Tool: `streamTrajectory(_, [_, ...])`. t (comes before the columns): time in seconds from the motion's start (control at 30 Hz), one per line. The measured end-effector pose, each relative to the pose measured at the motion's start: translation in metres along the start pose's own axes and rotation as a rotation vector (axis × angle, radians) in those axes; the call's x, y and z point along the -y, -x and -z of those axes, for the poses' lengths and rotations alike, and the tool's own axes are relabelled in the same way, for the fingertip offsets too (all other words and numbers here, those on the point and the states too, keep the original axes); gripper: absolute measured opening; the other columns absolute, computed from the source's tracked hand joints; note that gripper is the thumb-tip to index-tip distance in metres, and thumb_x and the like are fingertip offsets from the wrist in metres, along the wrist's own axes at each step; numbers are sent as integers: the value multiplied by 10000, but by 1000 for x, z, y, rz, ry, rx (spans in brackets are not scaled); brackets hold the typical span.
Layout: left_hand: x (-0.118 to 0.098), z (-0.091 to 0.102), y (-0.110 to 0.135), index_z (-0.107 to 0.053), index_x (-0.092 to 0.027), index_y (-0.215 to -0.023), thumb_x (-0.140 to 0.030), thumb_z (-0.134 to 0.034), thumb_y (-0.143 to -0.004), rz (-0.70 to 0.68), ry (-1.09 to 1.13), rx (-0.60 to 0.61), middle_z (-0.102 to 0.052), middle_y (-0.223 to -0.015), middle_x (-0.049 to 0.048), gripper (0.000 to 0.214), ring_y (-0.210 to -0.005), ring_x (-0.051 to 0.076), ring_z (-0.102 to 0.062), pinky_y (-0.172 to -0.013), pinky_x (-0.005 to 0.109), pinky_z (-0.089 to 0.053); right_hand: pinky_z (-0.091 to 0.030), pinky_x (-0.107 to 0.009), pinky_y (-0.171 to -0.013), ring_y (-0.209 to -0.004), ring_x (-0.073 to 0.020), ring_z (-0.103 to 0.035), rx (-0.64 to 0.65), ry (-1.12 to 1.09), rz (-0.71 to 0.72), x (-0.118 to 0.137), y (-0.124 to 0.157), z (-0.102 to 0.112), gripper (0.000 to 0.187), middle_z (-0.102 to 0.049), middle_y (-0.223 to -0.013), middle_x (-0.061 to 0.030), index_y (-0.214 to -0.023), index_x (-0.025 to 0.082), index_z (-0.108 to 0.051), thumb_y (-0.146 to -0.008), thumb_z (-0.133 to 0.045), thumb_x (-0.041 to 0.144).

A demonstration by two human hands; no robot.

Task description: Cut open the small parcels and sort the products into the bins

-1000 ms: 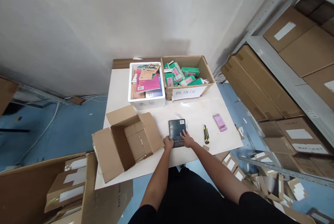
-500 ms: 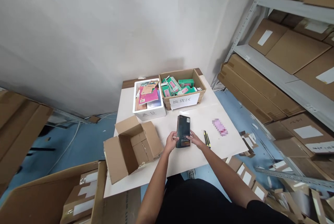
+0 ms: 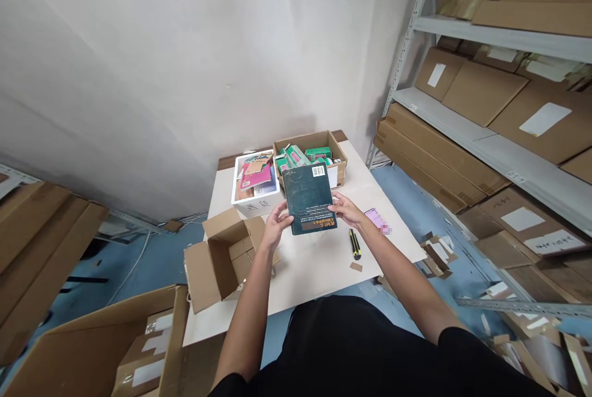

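Observation:
A dark green book (image 3: pixel 309 196) is held up over the table, its cover with the barcode label facing me. My left hand (image 3: pixel 277 224) grips its lower left edge, thumb on the cover. At the lower right edge my right hand (image 3: pixel 346 209) pinches it, also with the thumb in front. Beneath and to the right lies a black and yellow box cutter (image 3: pixel 354 244) on the white tabletop (image 3: pixel 305 280). To the left of my left hand stands an open cardboard box (image 3: pixel 198 274) with its flaps spread; no contents show inside.
At the back, a white foam box (image 3: pixel 250 204) holds books, and a cardboard carton (image 3: pixel 342 172) holds green boxes. A pink item (image 3: pixel 378 221), partly blurred, and a cardboard scrap (image 3: pixel 356 266) lie on the right. Shelves (image 3: pixel 462 116) with cartons line the right; a large carton (image 3: pixel 69 347) stands lower left.
Both hands have raised the book off the low position near the table and turned its cover more toward me. The camera view has shifted; the cardboard scrap by the box cutter now shows.

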State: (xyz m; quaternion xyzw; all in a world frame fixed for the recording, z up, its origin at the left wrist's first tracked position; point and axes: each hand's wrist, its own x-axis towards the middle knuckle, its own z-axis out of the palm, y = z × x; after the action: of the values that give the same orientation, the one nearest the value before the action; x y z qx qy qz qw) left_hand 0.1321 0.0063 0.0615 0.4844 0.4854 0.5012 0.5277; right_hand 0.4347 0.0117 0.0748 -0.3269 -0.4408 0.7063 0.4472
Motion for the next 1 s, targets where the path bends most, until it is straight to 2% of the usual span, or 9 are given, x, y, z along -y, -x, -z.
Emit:
streamTrajectory(0.1, [-11, -30, 5, -664, -274, -1340, -453, -868, -757, -153, -147, -165, -609, -1451, 118, 643, -1135, 259, -684, -963, 419, -583, -595, -325, -819, -955, -198, -733, -55, 101, 139, 0, 0, -13, 499, -758, -1143, -15, -1145, 275, -610, -740, -882, 378])
streamTrajectory(0.23, [-25, -82, 15, -565, -275, -1487, -479, -810, -825, -222, -92, 78, -627, -1460, 112, 735, -1193, 254, -667, -1015, 402, -566, -521, -441, -1086, -1288, -267, -632, 33, 300, 302, -11, -6, -42, 532, -679, -1382, -59, -1281, 290, -657, -780, -819, 362])
streamTrajectory(0.3, [-30, -91, 19, -558, -264, -1496, -487, -810, -821, -236, -40, 117, -659, -1420, 111, 754, -1213, 265, -656, -996, 384, -575, -449, -475, -1172, -1405, -290, -541, 76, 369, 328, -15, -9, -49, 599, -633, -1461, -67, -1378, 294, -647, -801, -790, 374])
streamTrajectory(0.4, [-38, -75, 22, -574, -256, -1479, -492, -815, -815, -163, 31, 110, -690, -1370, 110, 745, -1150, 261, -678, -897, 352, -606, -359, -498, -1238, -1483, -296, -451, -101, 391, 348, -15, -12, -38, 647, -601, -1503, -57, -1433, 309, -624, -810, -784, 378])
streamTrajectory(0.5, [-44, -44, 24, -564, -288, -1492, -460, -847, -791, -76, 95, 162, -678, -1391, 99, 776, -1013, 214, -702, -786, 308, -614, -412, -509, -1193, -1452, -304, -486, -282, 290, 299, -10, -13, -16, 710, -642, -1445, -71, -1421, 315, -606, -756, -846, 373])
streamTrajectory(0.6, [-46, -22, 22, -534, -316, -1528, -431, -886, -749, -36, 132, 208, -684, -1379, 93, 862, -952, 186, -704, -761, 293, -610, -552, -483, -1025, -1200, -300, -686, -138, 100, 177, -4, -10, -4, 724, -750, -1232, -75, -1356, 288, -593, -707, -900, 378])
streamTrajectory(0.67, [-45, -16, 18, -518, -316, -1545, -432, -903, -723, -28, 136, 143, -703, -1344, 86, 915, -971, 186, -708, -793, 302, -611, -595, -440, -929, -1038, -271, -746, -65, 19, 133, 1, -7, -4, 688, -781, -1120, -53, -1287, 282, -587, -691, -921, 368])
streamTrajectory(0.83, [-45, -31, 15, -677, -242, -1398, -424, -896, -742, -173, -50, -229, -686, -1388, 126, 716, -1226, 280, -667, -993, 394, -574, -604, -391, -878, -940, -225, -752, -121, -20, 231, 9, 0, -23, 616, -785, -1065, -18, -1227, 295, -577, -712, -911, 337])
streamTrajectory(1.0, [-56, -69, 23, -500, -270, -1566, -427, -857, -805, -237, -77, 39, -582, -1541, 128, 855, -1350, 315, -607, -1071, 423, -543, -586, -410, -933, -1166, -270, -674, 84, 169, 281, 0, 2, -58, 483, -655, -1415, -73, -1217, 282, -680, -757, -827, 311])
